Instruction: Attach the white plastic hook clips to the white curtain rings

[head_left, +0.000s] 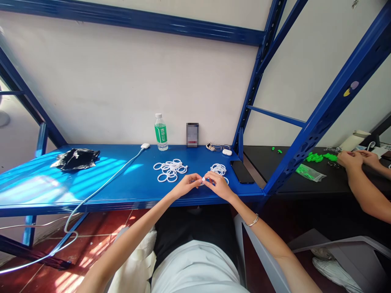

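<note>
Near the front edge of the blue desk [128,189], a small white piece [203,179] sits between the left hand [187,184] and the right hand [219,185], the fingers of both pinched close on it. White rings [168,166] lie heaped beyond each hand, with a phone [242,172] to the right and a bottle [161,133] farther back.

Head view, down toward hands [187,185]

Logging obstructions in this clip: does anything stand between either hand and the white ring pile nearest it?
Nothing visible does. Only blue tabletop shows between the left hand and the left pile. The right hand partly hides the right pile, with no object seen between them. Both hands pinch a white piece.
</note>
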`<state>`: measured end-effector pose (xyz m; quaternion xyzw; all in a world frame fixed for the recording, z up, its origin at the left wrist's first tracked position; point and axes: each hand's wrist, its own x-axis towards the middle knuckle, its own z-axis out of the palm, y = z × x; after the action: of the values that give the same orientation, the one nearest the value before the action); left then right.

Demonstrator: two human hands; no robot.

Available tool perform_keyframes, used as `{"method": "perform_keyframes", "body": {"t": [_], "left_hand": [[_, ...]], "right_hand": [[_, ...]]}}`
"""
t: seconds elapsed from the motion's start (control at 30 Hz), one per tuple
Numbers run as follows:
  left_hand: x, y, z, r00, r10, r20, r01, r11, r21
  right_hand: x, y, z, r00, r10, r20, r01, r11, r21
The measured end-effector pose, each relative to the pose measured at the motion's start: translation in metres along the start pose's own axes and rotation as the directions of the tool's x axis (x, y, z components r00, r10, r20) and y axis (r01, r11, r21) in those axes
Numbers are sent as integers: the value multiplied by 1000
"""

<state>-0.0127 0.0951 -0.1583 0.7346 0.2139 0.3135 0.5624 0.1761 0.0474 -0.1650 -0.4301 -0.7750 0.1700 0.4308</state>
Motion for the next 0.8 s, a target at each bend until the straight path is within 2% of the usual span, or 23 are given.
{"method": "perform_keyframes", "body": {"t": [0.07,0.13,0.23,0.33,0.53,0.7,0.77,0.8], "left_hand": [[-1,1,2,999,-28,26,30,997,-75],[-2,2,4,996,-61,62,70,984,-164],[-4,4,6,983,-108,147,150,938,-313],[-5,6,8,970,-128,205,204,888,-413],[-5,2,10,959,-141,247,249,836,-489],[-3,-1,11,974,-112,197,204,811,-549],[-2,0,9,984,-104,146,166,834,-527],[-1,1,7,989,-98,109,139,860,-492]], "right_hand": [[0,-1,1,996,75,51,-80,991,110],[0,-2,1,974,153,165,-195,940,281],[-1,-4,1,918,163,361,-346,775,529],[-1,-5,3,884,134,447,-422,639,643],[-1,0,12,891,149,429,-442,502,744],[2,3,15,904,158,398,-428,374,823],[4,3,14,908,197,370,-419,371,829],[4,4,13,911,221,348,-410,403,818]]}}
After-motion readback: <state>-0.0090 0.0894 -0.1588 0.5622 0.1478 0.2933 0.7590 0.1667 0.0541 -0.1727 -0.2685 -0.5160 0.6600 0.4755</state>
